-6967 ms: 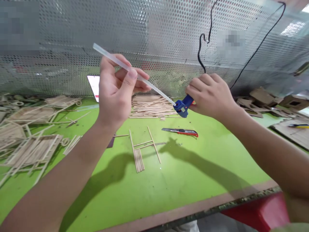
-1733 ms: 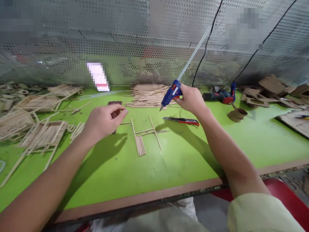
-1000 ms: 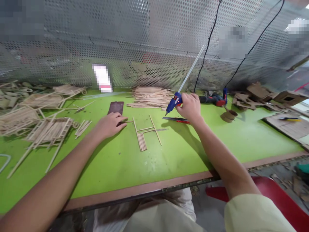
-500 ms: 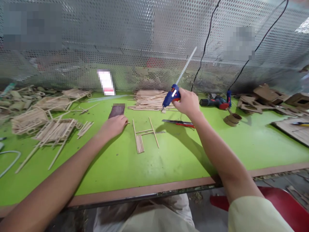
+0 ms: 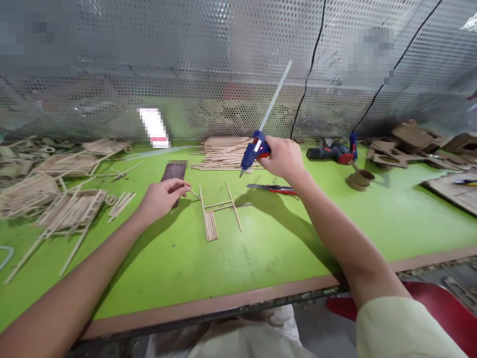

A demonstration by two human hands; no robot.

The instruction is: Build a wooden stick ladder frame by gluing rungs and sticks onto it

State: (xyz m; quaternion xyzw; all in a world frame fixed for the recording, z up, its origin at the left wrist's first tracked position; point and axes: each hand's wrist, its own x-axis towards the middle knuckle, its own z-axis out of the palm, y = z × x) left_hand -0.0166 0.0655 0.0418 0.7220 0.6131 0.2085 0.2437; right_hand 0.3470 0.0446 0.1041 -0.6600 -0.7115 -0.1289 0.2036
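Between thumb and fingers, my left hand [image 5: 164, 197] pinches a short thin wooden stick [image 5: 195, 194], whose far end points at the left rail of a small stick frame [image 5: 218, 204]. That frame lies flat on the green table, with two long rails, two crosspieces and several short sticks side by side at its lower left. My right hand [image 5: 285, 156] is wrapped round a blue glue gun [image 5: 251, 151], its nozzle down and above the table, a long clear glue stick rising from its back. A dark brown block [image 5: 174, 172] lies behind my left hand.
A pile of sticks [image 5: 223, 153] lies at the back. A red utility knife [image 5: 274, 189] is right of the frame. Stick models [image 5: 74, 209] crowd the left; a drill [image 5: 331, 153], a bamboo cup [image 5: 359, 179] and cardboard pieces [image 5: 391, 149] stand right.
My left hand has lifted off the table beside the block, and the stick in its fingers now shows clearly. The glue gun in my right hand has shifted slightly left.
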